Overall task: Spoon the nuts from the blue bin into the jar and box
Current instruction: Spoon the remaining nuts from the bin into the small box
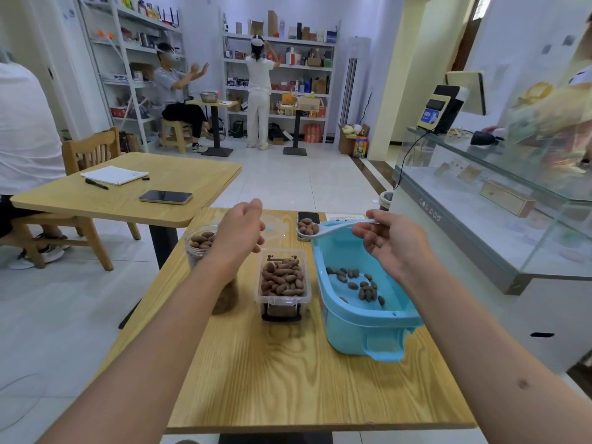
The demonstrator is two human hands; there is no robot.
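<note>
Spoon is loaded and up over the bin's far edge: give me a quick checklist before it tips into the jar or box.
1. Spoon loaded with nuts: ok.
2. Right hand grips the spoon handle: ok.
3. Box open, but nearly full: not ok.
4. Jar open, with room: ok.
5. Left hand steadies the jar: cannot tell.
6. Nuts remain in the bin: ok.

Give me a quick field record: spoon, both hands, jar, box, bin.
spoon: white spoon, loaded with nuts, over the far rim of the bin
right hand: right hand holds the spoon handle
left hand: left hand above the jar, fingers curled, holding nothing visible
jar: clear jar, nuts inside, open
box: clear box, nearly full
bin: blue bin, a few nuts left
</note>
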